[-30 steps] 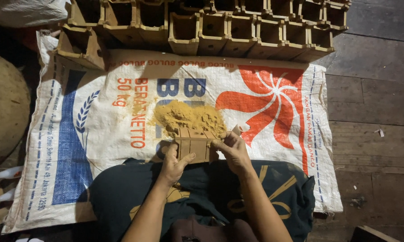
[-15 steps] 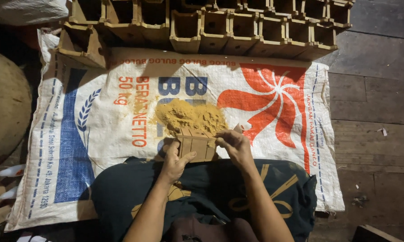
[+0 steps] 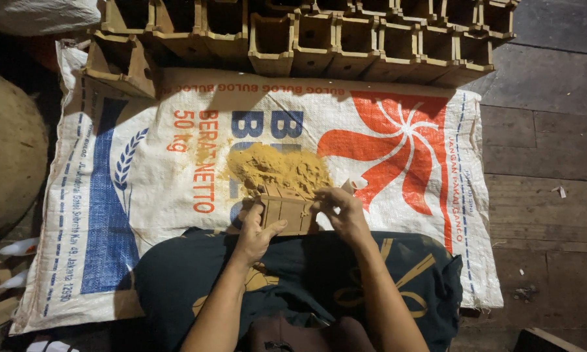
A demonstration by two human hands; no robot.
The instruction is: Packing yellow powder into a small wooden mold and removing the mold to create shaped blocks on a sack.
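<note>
Both our hands close around a small wooden box (image 3: 286,212) at the centre of the frame: the left hand (image 3: 257,233) cups its near side with the thumb laid along the edge, and the right hand (image 3: 342,212) grips the far end, fingers curled over the top corner. We hold the box just above our lap, at the lower edge of a heap of yellow-brown powder (image 3: 277,171).

By our reading, we are working the box over the heap, filling it or shaking it out; which of the two we cannot tell. Whatever follows calls for a level, steady grip, since the powder is loose.

That powder looks dry, fine and crumbly, spread in a low ragged mound. It lies on a woven plastic sack (image 3: 143,195), white with blue and orange print, flattened on the floor of dark wooden planks (image 3: 541,195). Across the top of the frame runs a row of similar open square boxes (image 3: 372,39), pale, rough-sawn and thin-walled. Dark cloth with a yellow pattern (image 3: 293,280) covers our lap. At the left edge bulges a rounded brownish sack (image 3: 7,163).
</note>
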